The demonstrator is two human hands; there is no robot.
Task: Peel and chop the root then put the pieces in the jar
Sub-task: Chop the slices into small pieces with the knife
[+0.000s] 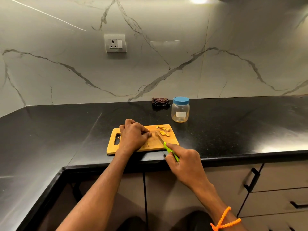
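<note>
Black stone counter [66,130], wooden cutting board [171,139] near its front edge. Clear jar [180,112], blue lid on, behind the board. Left hand [133,135] curled on the board, perhaps over the hidden root. Right hand [185,162] gripping green-handled knife [164,143]. Yellow slices [163,130] at far right corner.

One jar [180,110], one knife [164,144], one board [173,139].

My left hand [133,135] rests curled on the wooden board [171,140]. My right hand [185,162] holds the green knife [164,144] over the board. Yellow slices [163,130] lie at the board's far corner. Behind the board stands the jar [180,110].
</note>
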